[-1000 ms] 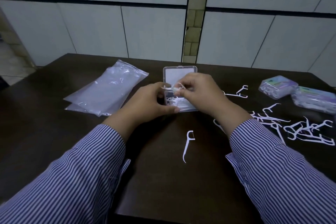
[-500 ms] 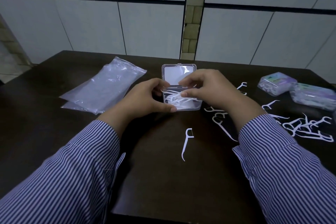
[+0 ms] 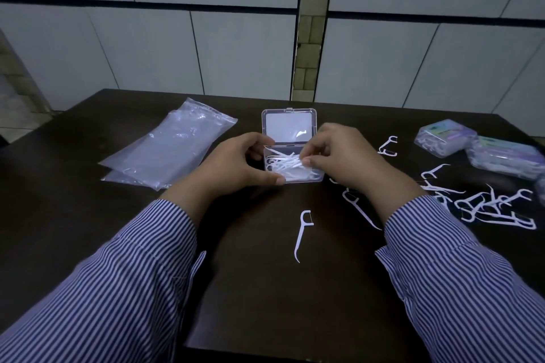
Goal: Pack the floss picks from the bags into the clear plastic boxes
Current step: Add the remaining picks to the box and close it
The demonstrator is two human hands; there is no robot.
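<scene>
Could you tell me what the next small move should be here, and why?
Probably the right hand should press the picks it pinches down flat into the open box and let go. They lie crossed and stick up above the rim, the left hand already steadies the box, and loose picks on the table remain to be packed.
</scene>
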